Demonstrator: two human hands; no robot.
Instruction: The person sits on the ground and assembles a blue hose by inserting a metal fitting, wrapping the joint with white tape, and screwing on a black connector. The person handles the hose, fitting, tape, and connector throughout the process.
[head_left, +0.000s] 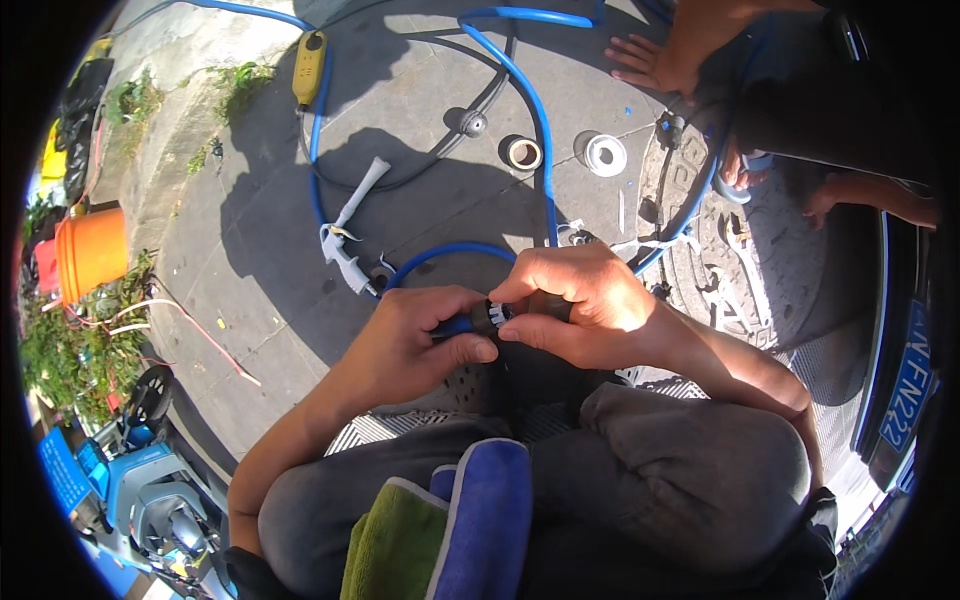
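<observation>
My left hand (410,340) is closed round the end of a blue hose (455,325), thumb and index finger stretched along it. At the hose end sits a dark ring-shaped fitting with pale teeth (497,313). My right hand (585,305) pinches the far side of this fitting between thumb and index finger; what lies inside its curled fingers is mostly hidden. Both hands meet above my knees. Ahead of my left hand, a white spray gun (345,260) with a long nozzle lies on the paving.
Two tape rolls, one beige (524,154) and one white (605,155), lie ahead. A yellow inline box (310,68) hangs on a cable. Wrenches (745,270) lie right on a manhole cover. Another person's hand (650,65) rests far right; a car stands right, an orange bucket (92,252) left.
</observation>
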